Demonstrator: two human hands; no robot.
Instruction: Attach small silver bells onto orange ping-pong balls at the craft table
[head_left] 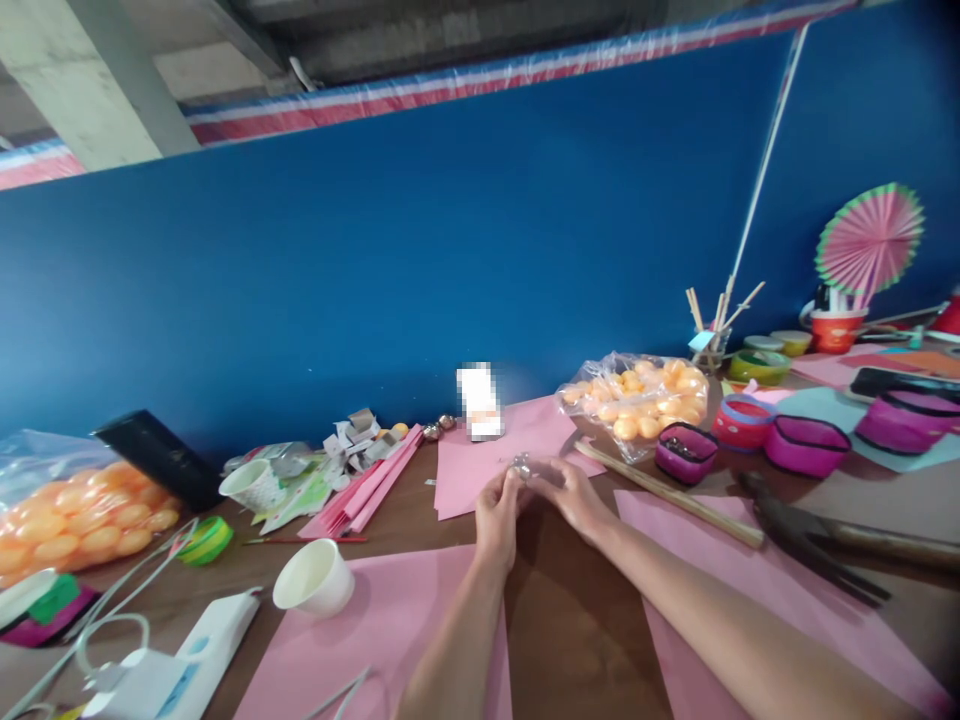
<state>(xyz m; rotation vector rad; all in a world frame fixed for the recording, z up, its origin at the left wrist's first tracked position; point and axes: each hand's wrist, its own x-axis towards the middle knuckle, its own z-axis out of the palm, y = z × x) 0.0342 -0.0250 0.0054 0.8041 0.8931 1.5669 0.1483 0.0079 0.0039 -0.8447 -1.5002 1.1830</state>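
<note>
Both hands meet near the middle of the table, over the lower edge of a pink paper sheet [465,470]. My left hand [497,510] pinches a small shiny metallic object [520,464] between thumb and fingers. From the right, my right hand [571,492] reaches the same object, its fingertips closed on its other side. The object is too small and blurred to name. Behind the hands stands a bright white, pixelated item [478,400], and two shiny balls [439,428] lie to its left.
A bag of orange balls [649,395] and a wooden stick [671,495] lie right of the hands, with a hammer [825,530] and purple containers [806,445] farther right. At left are a paper cup [315,578], a power strip [214,640] and folded pink paper [367,490].
</note>
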